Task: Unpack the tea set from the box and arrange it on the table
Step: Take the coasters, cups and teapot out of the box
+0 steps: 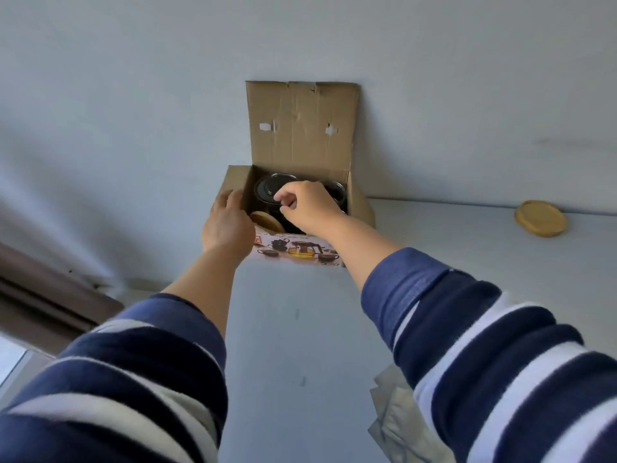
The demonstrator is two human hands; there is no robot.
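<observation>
In the head view, the open brown cardboard box [359, 208] is sitting just above the centre of the frame at the far edge of the pale grey table [467, 262], its lid flap leaning up against the wall. The left hand [227, 225] is resting on the box's left wall with fingers fairly straight, steadying it and gripping nothing. The right hand [307, 205] is reaching into the box with fingers curled; whether it is pinching anything cannot be told, as the fingertips are hiding the contact.

The dark round teapot with a glossy lid [267, 192] is lying directly beneath and left of those fingertips, a round bamboo coaster [267, 222] leaning at the box's front left. Another light wooden coaster [541, 218] is lying at the right of the frame.

The risk, as I judge it: the lid may be coming off loose if lifted alone, or the pot knocking neighbouring pieces, since everything is sitting tightly packed.
</observation>
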